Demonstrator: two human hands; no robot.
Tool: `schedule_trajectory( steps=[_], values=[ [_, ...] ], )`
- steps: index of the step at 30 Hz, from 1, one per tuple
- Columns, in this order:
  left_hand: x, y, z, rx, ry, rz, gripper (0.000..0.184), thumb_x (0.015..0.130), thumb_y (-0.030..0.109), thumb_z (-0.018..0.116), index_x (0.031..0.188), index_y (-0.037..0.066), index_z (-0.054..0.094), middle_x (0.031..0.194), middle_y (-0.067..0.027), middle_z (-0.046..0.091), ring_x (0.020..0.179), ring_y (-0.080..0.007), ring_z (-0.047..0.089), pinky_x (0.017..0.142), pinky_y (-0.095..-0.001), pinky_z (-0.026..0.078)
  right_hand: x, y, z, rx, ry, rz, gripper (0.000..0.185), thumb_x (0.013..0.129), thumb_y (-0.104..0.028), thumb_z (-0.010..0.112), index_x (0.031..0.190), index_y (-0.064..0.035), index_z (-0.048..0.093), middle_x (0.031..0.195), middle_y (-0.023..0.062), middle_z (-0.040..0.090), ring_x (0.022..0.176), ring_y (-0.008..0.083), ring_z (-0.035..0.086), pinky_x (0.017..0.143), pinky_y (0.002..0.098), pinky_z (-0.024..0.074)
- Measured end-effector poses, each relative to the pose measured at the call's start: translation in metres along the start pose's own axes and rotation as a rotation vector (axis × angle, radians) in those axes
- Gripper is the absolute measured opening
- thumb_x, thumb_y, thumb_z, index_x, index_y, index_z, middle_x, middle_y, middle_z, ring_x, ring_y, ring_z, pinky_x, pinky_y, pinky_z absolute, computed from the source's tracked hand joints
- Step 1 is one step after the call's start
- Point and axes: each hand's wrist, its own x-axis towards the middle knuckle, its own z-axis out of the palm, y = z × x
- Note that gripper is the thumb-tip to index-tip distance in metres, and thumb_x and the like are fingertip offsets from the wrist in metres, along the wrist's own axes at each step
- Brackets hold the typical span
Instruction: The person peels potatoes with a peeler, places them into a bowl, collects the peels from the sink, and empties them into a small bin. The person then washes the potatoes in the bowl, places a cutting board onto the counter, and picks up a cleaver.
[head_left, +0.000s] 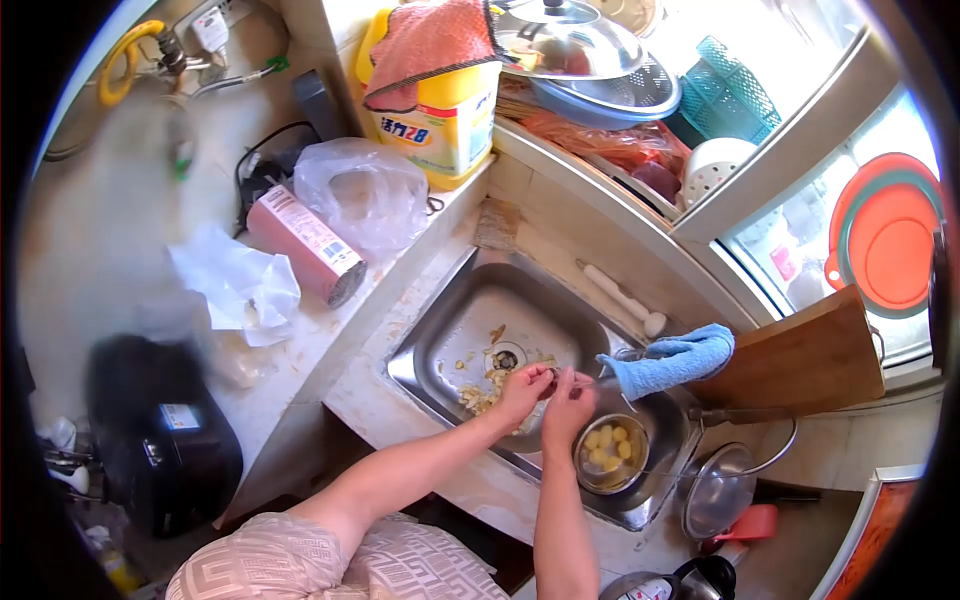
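Observation:
Over the steel sink (440,317), both hands meet close together. My left hand (523,390) is closed, its fingertips pinched on something small and dark that I cannot make out. Beside it, my right hand (570,402) is also closed, fingers bent around something hidden. Pale peelings (478,398) lie in the basin around the drain (506,358). Just right of my right hand, a round metal bowl (583,474) holds several peeled yellowish potatoes (610,447) in the smaller basin.
A blue cloth (680,360) hangs by the faucet, before a wooden board (810,355). Behind the sink lies a white stick-like tool (620,298). On the left counter are a pink package (300,240), plastic bags (365,190) and a yellow jug (440,130). A metal lid (720,490) stands right.

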Motion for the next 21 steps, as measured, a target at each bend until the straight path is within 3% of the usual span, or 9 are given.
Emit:
schedule_trajectory(
  steps=[3,5,6,11,14,16,17,19,21],
  values=[
    [0.014,-0.012,-0.01,-0.311,0.057,-0.149,0.015,0.095,0.012,0.042,0.102,0.004,0.053,0.101,-0.0078,0.059,0.092,-0.0201,0.059,0.083,-0.0306,0.049,0.005,-0.014,0.021,0.068,-0.034,-0.048,0.023,0.091,-0.022,0.058,0.089,0.0011,0.056,0.078,0.007,0.06,0.073,0.0143,0.058,0.068,0.0268,0.0485],
    [0.021,-0.022,-0.014,-0.705,0.043,-0.3,0.018,0.094,0.011,0.04,0.105,0.004,0.053,0.103,-0.0103,0.059,0.094,-0.0224,0.059,0.088,-0.0337,0.047,0.011,-0.016,0.026,0.749,0.085,0.285,0.026,0.094,-0.025,0.05,0.097,0.0002,0.053,0.08,0.0092,0.059,0.076,0.0192,0.06,0.076,0.0308,0.0507],
    [0.011,-0.001,0.0,-0.654,0.075,-0.354,0.021,0.094,0.015,0.04,0.107,0.004,0.052,0.105,-0.0118,0.06,0.097,-0.0237,0.058,0.093,-0.0358,0.044,0.017,-0.003,0.02,0.917,0.067,0.36,0.025,0.095,-0.024,0.044,0.104,-0.0004,0.049,0.09,0.0147,0.061,0.086,0.0246,0.062,0.084,0.0348,0.0508],
    [0.012,0.003,0.014,-0.707,-0.134,-0.538,0.028,0.094,0.016,0.039,0.114,0.001,0.052,0.114,-0.0142,0.058,0.107,-0.0238,0.055,0.097,-0.0376,0.041,0.026,0.005,-0.005,1.181,-0.123,0.267,0.026,0.092,-0.016,0.047,0.112,0.0006,0.044,0.105,0.0224,0.061,0.104,0.0303,0.059,0.092,0.0374,0.0477],
    [0.004,0.012,0.024,-0.653,-0.218,-0.572,0.028,0.093,0.017,0.041,0.114,0.002,0.054,0.114,-0.0126,0.059,0.107,-0.0229,0.055,0.096,-0.0374,0.042,0.028,-0.008,-0.008,0.881,-0.053,0.198,0.025,0.092,-0.014,0.047,0.111,0.0024,0.048,0.107,0.0209,0.061,0.103,0.0302,0.059,0.095,0.0374,0.0443],
    [0.005,0.009,0.028,-0.513,-0.3,-0.535,0.026,0.093,0.019,0.045,0.11,0.004,0.057,0.108,-0.0082,0.061,0.101,-0.0191,0.058,0.092,-0.0336,0.044,0.027,-0.002,-0.006,0.113,-0.077,-0.175,0.029,0.091,-0.016,0.047,0.107,0.0065,0.054,0.105,0.023,0.062,0.1,0.0362,0.058,0.09,0.042,0.0432],
    [0.005,0.005,0.027,-0.497,-0.293,-0.513,0.026,0.093,0.019,0.045,0.11,0.004,0.057,0.108,-0.0082,0.061,0.101,-0.0191,0.058,0.092,-0.0336,0.044,0.022,-0.002,-0.006,0.137,-0.089,-0.182,0.029,0.091,-0.016,0.047,0.107,0.0065,0.054,0.105,0.023,0.062,0.1,0.0362,0.058,0.09,0.042,0.0432],
    [0.008,0.004,0.019,-0.213,-0.22,-0.166,0.021,0.092,0.02,0.05,0.105,0.006,0.059,0.101,-0.0048,0.062,0.094,-0.0159,0.059,0.086,-0.0288,0.046,0.007,-0.002,-0.009,-0.53,-0.014,-0.39,0.028,0.09,-0.013,0.046,0.104,0.0072,0.058,0.107,0.0228,0.061,0.1,0.0379,0.055,0.088,0.0448,0.0413],
    [0.004,0.02,0.01,-0.166,-0.116,-0.205,0.017,0.091,0.019,0.054,0.101,0.007,0.061,0.091,-0.0021,0.062,0.084,-0.0124,0.06,0.075,-0.0254,0.048,0.006,0.01,-0.014,-0.484,-0.011,-0.265,0.026,0.087,-0.011,0.047,0.1,0.0073,0.06,0.109,0.0224,0.06,0.102,0.0385,0.052,0.089,0.0445,0.0406]
  ],
)
